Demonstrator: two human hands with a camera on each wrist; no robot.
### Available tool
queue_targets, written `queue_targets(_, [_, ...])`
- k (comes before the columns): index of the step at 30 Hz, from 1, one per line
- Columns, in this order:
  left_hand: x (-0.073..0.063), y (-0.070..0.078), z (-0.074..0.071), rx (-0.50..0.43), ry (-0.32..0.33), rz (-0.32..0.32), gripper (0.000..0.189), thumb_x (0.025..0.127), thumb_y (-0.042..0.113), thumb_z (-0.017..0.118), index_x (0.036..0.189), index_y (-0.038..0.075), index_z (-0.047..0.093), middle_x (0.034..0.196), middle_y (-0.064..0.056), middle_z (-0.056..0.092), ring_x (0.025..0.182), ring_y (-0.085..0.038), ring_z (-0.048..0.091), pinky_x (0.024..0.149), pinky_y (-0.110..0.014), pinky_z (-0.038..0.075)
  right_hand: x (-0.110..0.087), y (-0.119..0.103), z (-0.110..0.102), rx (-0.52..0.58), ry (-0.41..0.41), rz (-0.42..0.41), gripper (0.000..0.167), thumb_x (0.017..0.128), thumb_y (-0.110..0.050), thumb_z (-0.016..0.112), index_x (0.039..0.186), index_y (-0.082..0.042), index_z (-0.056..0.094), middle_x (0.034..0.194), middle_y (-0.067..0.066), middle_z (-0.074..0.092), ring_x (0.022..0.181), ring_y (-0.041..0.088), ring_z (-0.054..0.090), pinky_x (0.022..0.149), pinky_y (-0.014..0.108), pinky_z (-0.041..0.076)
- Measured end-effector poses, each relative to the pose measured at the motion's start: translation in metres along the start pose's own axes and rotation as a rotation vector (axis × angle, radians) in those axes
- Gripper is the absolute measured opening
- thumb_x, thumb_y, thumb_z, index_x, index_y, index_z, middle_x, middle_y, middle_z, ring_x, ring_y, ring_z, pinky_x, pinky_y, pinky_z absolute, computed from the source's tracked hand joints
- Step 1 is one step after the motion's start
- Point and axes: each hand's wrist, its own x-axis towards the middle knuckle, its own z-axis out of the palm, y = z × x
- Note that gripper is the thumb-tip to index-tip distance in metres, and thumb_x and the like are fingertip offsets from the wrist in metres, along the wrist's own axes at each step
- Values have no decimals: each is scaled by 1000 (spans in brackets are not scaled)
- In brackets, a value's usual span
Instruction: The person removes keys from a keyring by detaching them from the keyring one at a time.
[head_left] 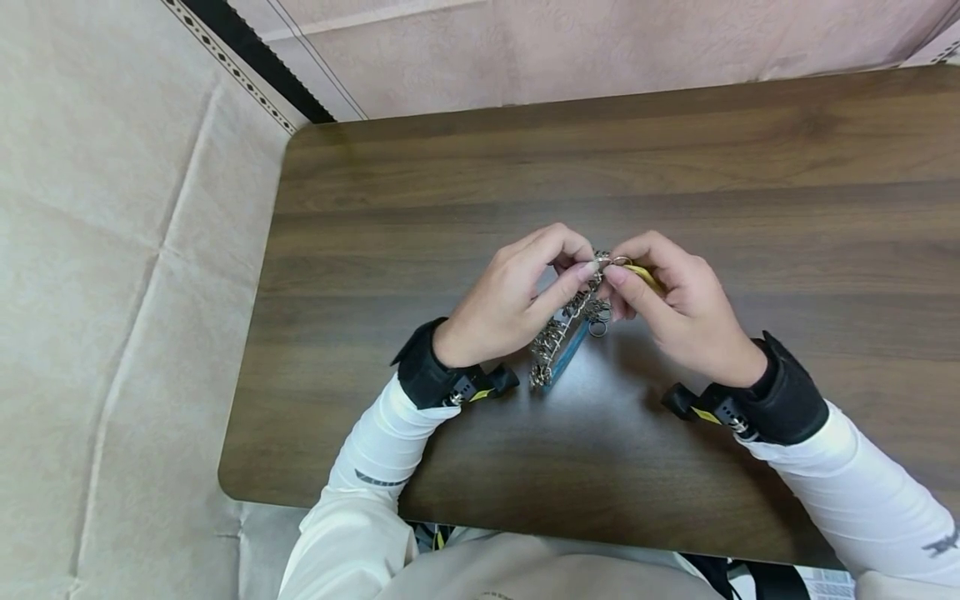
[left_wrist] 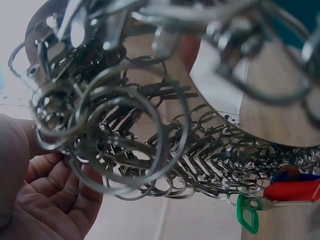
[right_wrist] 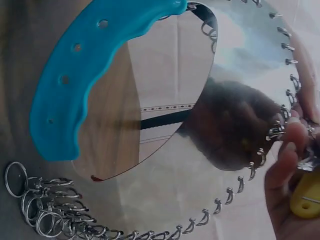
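The metal plate [right_wrist: 160,195] stands edge-on between the hands, running from the left hand's fingertips down toward the body; we cannot tell whether it rests on the table [head_left: 390,258]. We see the left hand [head_left: 513,296] pinching the plate's rim at its far end with thumb and forefinger, though the exact hold is partly hidden. Just beside that grip, the right hand [head_left: 686,312] grasps a yellow tag [right_wrist: 306,195], with its ring between thumb and forefinger near the rim. Along the rim, on both sides of the pinch, we find small metal clips [right_wrist: 202,217], many of them carrying rings [right_wrist: 47,222]. Well apart from the right fingertips, across an opening in the plate, curves a blue handle [right_wrist: 65,95]. Farther along the rim from the left hand hang a red tag [left_wrist: 292,190] and a green tag [left_wrist: 248,215].
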Motion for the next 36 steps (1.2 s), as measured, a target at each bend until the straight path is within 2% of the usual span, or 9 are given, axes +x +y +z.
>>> queue_targets(8, [1,-1,1,-3,-9,-3,6,102,5,58,103,-1,59,95,-8,62,91,-14,59,85,-20,49,-1,1,1,51,23,-42,13,101,3,54,96,15,52,83,-2,64,63,7,57,56,18,47])
queue_targets(17, [1,-2,1,19,-14,13,8,101,7,61,102,0,62,96,-7,65,90,-11,62,83,-18,51,1,-3,-2,131,16,-51,7,99,10,54,96,16,54,79,5,65,64,9,65,61,19,54])
queue_targets(24, [0,0,0,47,-13,20,8,101,7,61,103,0,63,97,-7,64,92,-12,61,86,-17,50,1,-8,-1,191,53,-29,4,96,14,56,94,17,55,74,6,64,60,11,62,57,19,51])
queue_targets(29, [-1,2,-1,79,-14,27,9,100,8,63,105,-1,63,98,-8,65,90,-12,61,83,-17,50,1,-11,-1,28,59,0,2,93,15,60,95,14,58,72,-1,63,59,7,59,54,18,48])
queue_targets(32, [-1,3,-1,110,-18,35,10,100,8,64,105,0,63,97,-7,66,86,-12,60,78,-17,50,2,-14,-1,-86,47,16,7,91,16,62,97,11,61,71,-5,62,58,6,58,53,17,47])
queue_targets(36, [-1,2,-1,157,-13,60,9,100,10,64,103,1,65,91,-6,66,79,-10,58,71,-21,50,1,-15,-1,-100,34,37,4,94,12,61,97,9,63,70,-3,61,57,8,57,53,17,46])
